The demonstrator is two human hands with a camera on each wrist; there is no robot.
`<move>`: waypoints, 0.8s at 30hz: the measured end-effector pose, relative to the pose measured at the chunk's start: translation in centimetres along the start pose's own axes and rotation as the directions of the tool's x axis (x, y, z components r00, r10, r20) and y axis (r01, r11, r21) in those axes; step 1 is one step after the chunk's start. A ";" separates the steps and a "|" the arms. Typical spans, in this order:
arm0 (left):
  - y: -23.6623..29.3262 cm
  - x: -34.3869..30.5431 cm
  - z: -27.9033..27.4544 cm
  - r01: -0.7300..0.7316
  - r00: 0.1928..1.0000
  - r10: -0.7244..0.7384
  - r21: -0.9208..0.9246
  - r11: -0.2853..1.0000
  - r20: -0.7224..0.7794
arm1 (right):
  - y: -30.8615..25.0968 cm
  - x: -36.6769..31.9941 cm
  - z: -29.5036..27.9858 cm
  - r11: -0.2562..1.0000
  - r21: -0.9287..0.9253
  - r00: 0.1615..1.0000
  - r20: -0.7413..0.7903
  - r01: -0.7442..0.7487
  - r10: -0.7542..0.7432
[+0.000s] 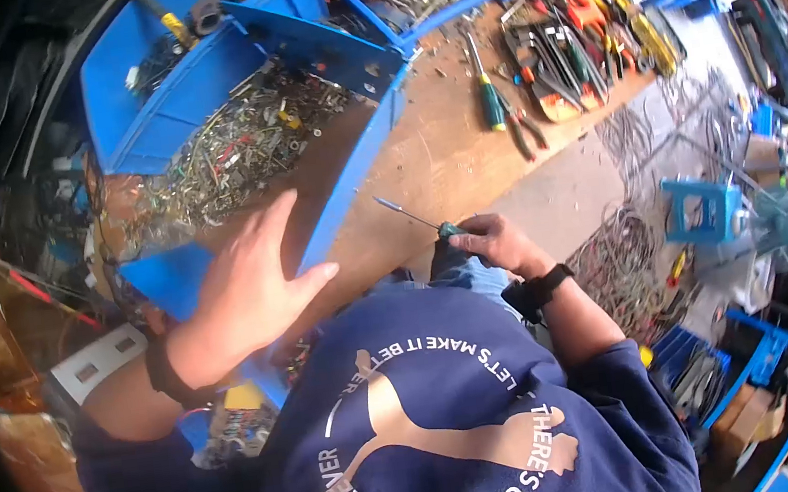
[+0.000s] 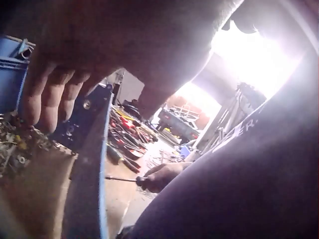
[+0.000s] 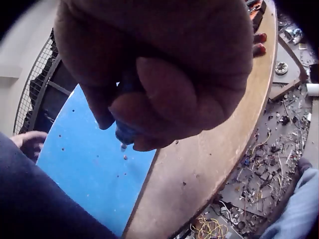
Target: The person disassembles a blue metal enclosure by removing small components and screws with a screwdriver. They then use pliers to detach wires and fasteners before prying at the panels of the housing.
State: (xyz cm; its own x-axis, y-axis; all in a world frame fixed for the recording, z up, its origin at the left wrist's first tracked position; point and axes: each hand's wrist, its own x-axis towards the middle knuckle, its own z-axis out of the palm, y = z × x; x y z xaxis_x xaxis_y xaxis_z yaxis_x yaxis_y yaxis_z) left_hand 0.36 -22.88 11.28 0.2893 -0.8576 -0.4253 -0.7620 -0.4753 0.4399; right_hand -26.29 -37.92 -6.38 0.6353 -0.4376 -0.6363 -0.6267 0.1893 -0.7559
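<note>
My right hand (image 1: 504, 242) grips the green handle of a screwdriver (image 1: 452, 230), its thin shaft pointing toward a blue panel (image 1: 360, 167) that stands on edge on the bench. In the right wrist view the panel's blue face (image 3: 94, 164) has several small holes, and the curled fingers hide most of the handle. At the near end of the panel is my left hand (image 1: 247, 289), thumb spread away from nearly straight fingers. From the left wrist, those fingers (image 2: 50, 102) hang on one side of the panel's edge (image 2: 105, 149); the right hand is on the other.
A heap of screws and small metal parts (image 1: 240, 152) lies beyond the left hand. Blue bins (image 1: 170, 101) stand behind it. Pliers (image 1: 525, 132), another screwdriver (image 1: 490, 96) and a tool tray (image 1: 564, 107) lie on the wooden bench (image 1: 452, 155). Cables (image 1: 618, 268) cover the floor at right.
</note>
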 end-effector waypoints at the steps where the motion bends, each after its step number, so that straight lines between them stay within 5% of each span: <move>1: 0.0 1.1 0.5 -0.052 0.999 0.052 0.015 0.999 -0.014 | 0.1 0.1 0.4 1.000 0.027 1.000 0.002 -0.004 0.004; 6: 0.6 4.9 2.6 -0.039 0.999 0.039 0.027 0.999 -0.002 | 2.0 2.3 2.3 0.969 0.228 0.995 -0.017 0.095 -0.094; 11: -0.3 6.6 4.1 0.047 0.998 -0.049 -0.052 0.998 -0.038 | 4.0 4.0 2.7 0.980 0.173 0.995 0.006 0.099 -0.101; 24: -0.4 8.0 5.2 -0.071 0.996 0.064 -0.112 0.991 -0.067 | 2.8 3.4 1.8 0.980 0.166 0.993 0.030 0.108 -0.114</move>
State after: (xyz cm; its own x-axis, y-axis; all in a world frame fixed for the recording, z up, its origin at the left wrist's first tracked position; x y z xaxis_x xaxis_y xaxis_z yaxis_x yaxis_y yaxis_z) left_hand -0.06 -28.56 3.59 0.2784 -0.8975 -0.3421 -0.7108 -0.4321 0.5550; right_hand -25.04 -37.33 -10.91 0.7158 -0.4300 -0.5502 -0.4711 0.2843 -0.8350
